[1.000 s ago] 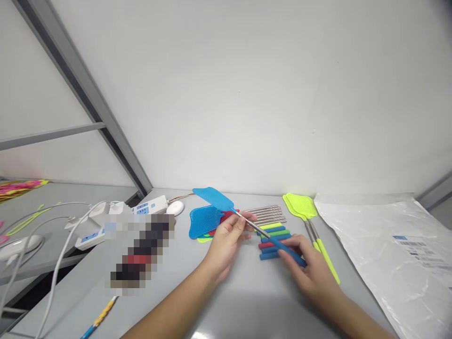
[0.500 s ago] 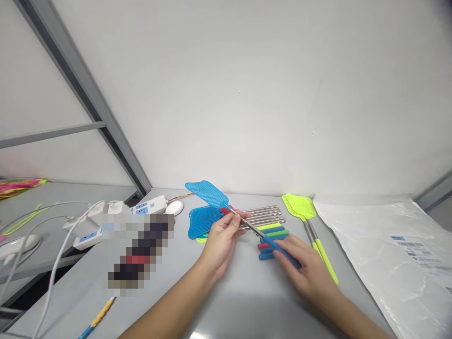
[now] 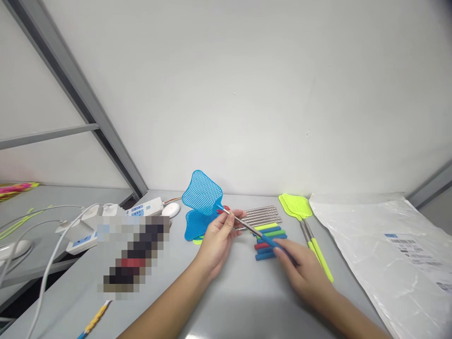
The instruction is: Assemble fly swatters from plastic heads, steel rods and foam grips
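Observation:
A blue fly swatter [image 3: 202, 193] slants across the middle, its mesh head up and to the left. My left hand [image 3: 218, 239] pinches its metal rod just below the head. Around its blue grip closes my right hand [image 3: 300, 263], lower right. Beneath the rod lie several coloured handle grips [image 3: 265, 256], in blue, red, green and yellow. Several bare metal rods [image 3: 263, 214] lie side by side behind them. More swatter heads [image 3: 197, 225], blue on top with red and green edges showing, are partly hidden by the held head and my left hand.
Two yellow-green fly swatters [image 3: 306, 226] lie overlapping at right, beside a white plastic mailing bag [image 3: 356, 235] with a label. Power strips [image 3: 144, 207] with white cables and a round white disc [image 3: 171, 210] are at left, near a pixelated item [image 3: 136, 256]. A wall [image 3: 268, 117] rises behind the table.
The held swatter has rolled about its rod, so its mesh head now faces me more fully. Both hands keep their hold. The whole view has shifted slightly.

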### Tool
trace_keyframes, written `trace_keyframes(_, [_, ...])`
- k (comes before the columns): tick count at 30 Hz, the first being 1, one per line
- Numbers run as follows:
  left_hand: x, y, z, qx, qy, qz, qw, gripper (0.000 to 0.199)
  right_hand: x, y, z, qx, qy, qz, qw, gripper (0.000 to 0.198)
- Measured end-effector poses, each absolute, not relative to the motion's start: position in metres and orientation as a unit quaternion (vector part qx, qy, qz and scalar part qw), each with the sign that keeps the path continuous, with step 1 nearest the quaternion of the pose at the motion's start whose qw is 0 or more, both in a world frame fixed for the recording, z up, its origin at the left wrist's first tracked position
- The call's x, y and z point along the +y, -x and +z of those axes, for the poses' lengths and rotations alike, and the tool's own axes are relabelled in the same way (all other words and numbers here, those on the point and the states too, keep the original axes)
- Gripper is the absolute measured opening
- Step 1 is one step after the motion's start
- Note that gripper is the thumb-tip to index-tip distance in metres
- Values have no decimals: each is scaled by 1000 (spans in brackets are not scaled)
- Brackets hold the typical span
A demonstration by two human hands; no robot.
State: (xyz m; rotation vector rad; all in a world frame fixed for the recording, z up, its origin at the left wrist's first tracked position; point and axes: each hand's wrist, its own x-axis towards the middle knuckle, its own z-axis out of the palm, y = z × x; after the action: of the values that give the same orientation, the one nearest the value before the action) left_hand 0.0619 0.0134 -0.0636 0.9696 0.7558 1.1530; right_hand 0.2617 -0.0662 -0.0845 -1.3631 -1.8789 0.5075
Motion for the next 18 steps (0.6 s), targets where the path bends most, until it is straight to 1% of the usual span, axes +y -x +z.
trace_keyframes(4, [9, -64, -60, 324, -445, 494, 673, 31, -68, -261, -83, -731, 530, 229, 365, 33])
trace_keyframes(10, [10, -64, -65, 326, -460, 495, 661, 30, -67, -262, -82, -736, 534, 234, 344, 34])
trace_keyframes(18, [20, -58, -61, 344, -396, 552, 648, 29, -67, -261, -77, -747, 540, 177, 344, 33])
